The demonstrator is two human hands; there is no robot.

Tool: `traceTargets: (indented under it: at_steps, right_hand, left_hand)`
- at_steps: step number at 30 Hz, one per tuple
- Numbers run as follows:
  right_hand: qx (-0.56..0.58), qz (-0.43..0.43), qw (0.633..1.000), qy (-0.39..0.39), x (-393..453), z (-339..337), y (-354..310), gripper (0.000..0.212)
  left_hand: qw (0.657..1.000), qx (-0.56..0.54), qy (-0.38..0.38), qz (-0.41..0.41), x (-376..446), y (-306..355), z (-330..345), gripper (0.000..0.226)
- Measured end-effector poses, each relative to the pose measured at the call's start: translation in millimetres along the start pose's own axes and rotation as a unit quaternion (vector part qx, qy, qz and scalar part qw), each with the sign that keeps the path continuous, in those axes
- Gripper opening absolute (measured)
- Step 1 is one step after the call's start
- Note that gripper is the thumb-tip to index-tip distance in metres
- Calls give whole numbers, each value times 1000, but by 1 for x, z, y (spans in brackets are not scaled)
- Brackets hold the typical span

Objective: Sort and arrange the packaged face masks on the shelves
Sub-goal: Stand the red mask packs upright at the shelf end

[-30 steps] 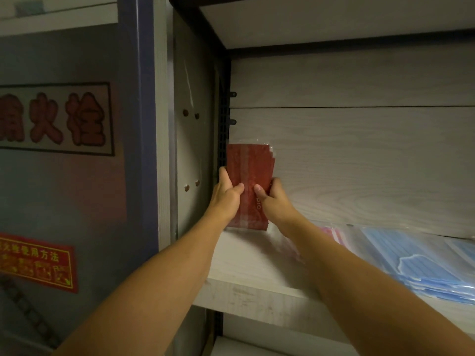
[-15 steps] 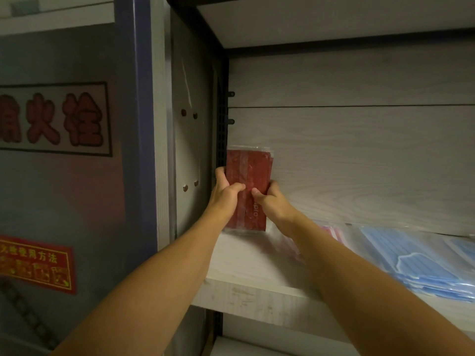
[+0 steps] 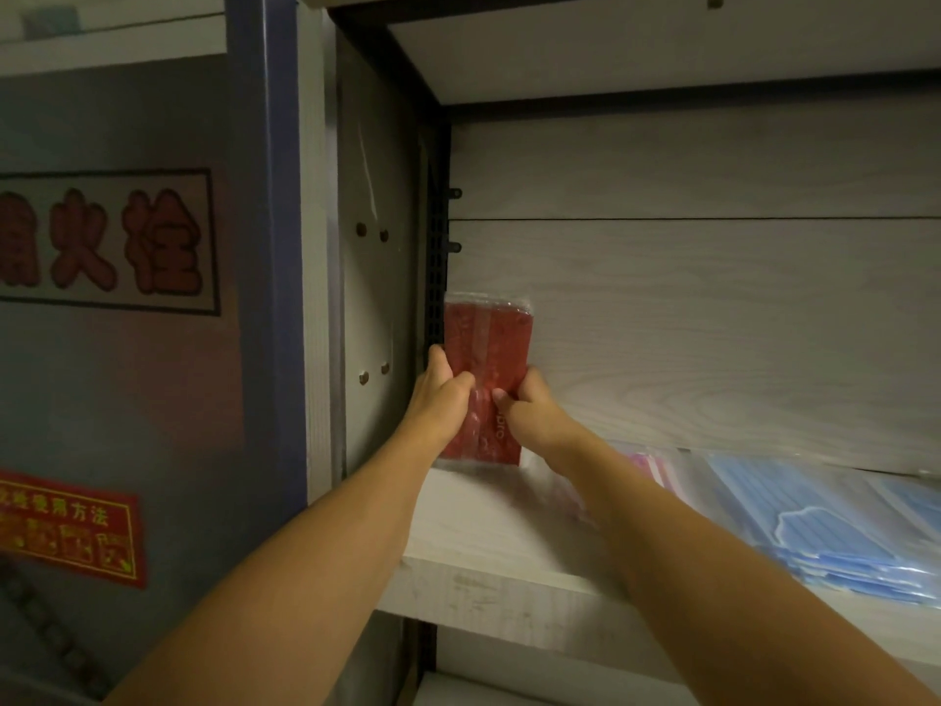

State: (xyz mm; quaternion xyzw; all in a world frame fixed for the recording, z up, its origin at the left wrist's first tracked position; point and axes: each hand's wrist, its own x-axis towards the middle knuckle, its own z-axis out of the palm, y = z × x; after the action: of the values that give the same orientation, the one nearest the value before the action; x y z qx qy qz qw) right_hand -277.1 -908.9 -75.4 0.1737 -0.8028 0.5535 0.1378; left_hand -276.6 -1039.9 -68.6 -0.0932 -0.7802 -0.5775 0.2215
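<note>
Here, a stack of red face masks in clear plastic packets [image 3: 486, 379] stands upright on its short edge in the back left corner of a pale wooden shelf [image 3: 489, 527]. Its back rests against the rear wall of the shelf, and its left edge is close beside the dark slotted upright in the corner. The top of the stack shows a crinkled clear plastic margin above the red.

Both hands are clamped on the stack from either side, at about mid-height. The left hand [image 3: 442, 387] wraps the left edge with its thumb across the front. The right hand [image 3: 529, 407] holds the right edge, thumb also on the front, so the two thumbs nearly meet.

The stack looks light and flat. The glossy film is likely slippery, so loose packets could slide against each other or fan out. The masks inside are soft and would bend rather than break, so a firm squeeze on the two long edges seems the safest hold. Standing on a narrow edge, the stack may tip forward once released.

To the right on the same shelf, near the right arm, pink masks in packets [image 3: 644, 463] lie flat, partly hidden. Further right, a pile of blue masks in clear packets [image 3: 825, 522] lies flat near the front edge.

Outside the shelf, to the left, a grey metal door carries a white sign with red characters [image 3: 102, 242] and a red label with yellow print [image 3: 68, 527] lower down.
</note>
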Motion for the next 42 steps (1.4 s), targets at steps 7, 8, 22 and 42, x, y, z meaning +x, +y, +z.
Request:
traceTargets:
  at_steps: [7,8,22,42]
  right_hand:
    - [27,13,997,68,-1,-1,-22,12]
    - [11,38,997,70,-1,1,-22,12]
    - [-161,241,954,-83,-25,4,-36,29]
    - [182,317,930,-25,-9,6,-34,44]
  left_hand:
    - [998,26,5,-53,11,32,-12,38]
    - [995,39,-6,-89,13,32,-14,44]
    - [934,214,-143,-249,-2,15,-21,34]
    - [906,177,-115,-368,13,38,-32,72]
